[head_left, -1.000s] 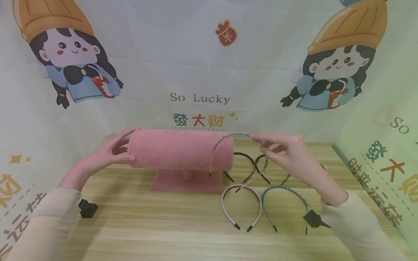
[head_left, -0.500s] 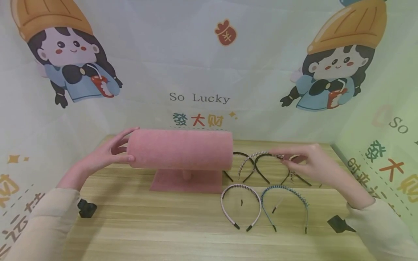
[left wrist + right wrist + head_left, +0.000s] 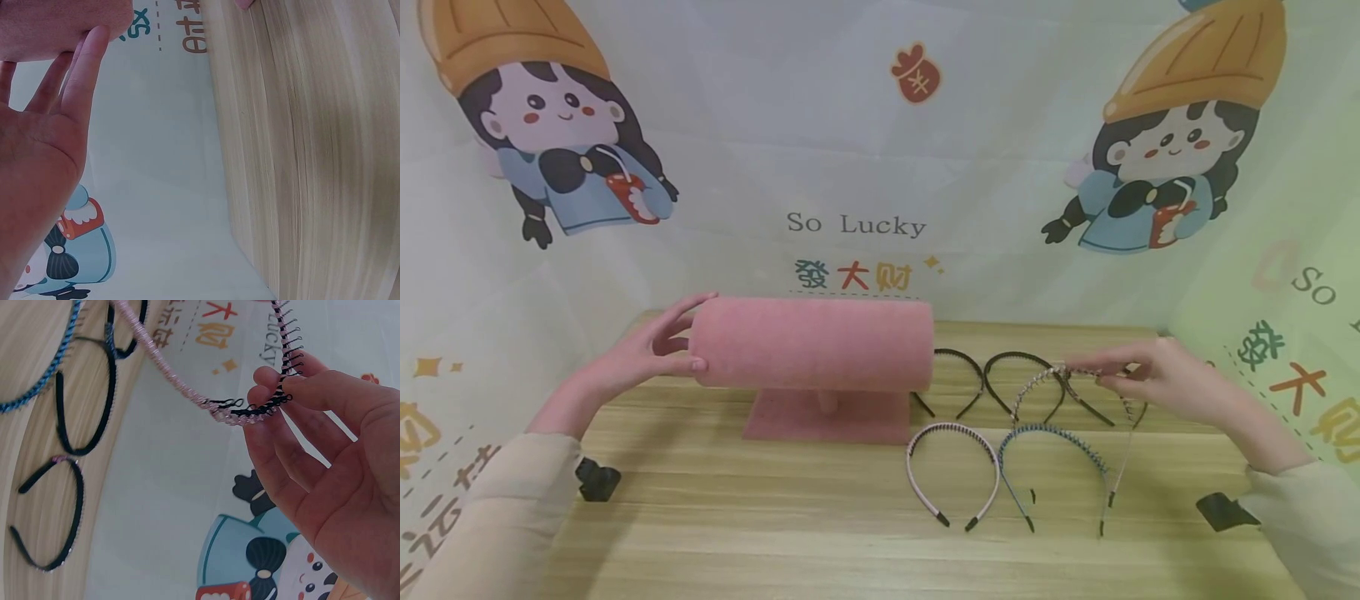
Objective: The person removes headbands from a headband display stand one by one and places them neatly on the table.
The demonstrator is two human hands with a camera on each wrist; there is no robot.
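At its left end, the pink padded roll stand (image 3: 812, 343) is held by my left hand (image 3: 636, 357), thumb at the front and a finger over the top. The left wrist view shows the fingers spread against the pink roll (image 3: 56, 28). My right hand (image 3: 1187, 385) pinches a thin pink headband (image 3: 167, 367) by its top between thumb and fingers. Beads and black teeth line its arch, and its legs hang down. In the head view this headband (image 3: 1028, 392) is above the right side of the table, overlapping the blue headband (image 3: 1054, 431) and dark ones behind.
A pale pink headband (image 3: 912, 477) lies left of the blue one on the wooden table (image 3: 820, 517). Behind them is a row of dark headbands (image 3: 1030, 357), the leftmost partly hidden by the stand. A printed cloth (image 3: 850, 150) encloses the back and sides.
My right hand has carried the pink headband rightward and down, away from the roll's right end to above the lying headbands. My left hand stays on the roll.
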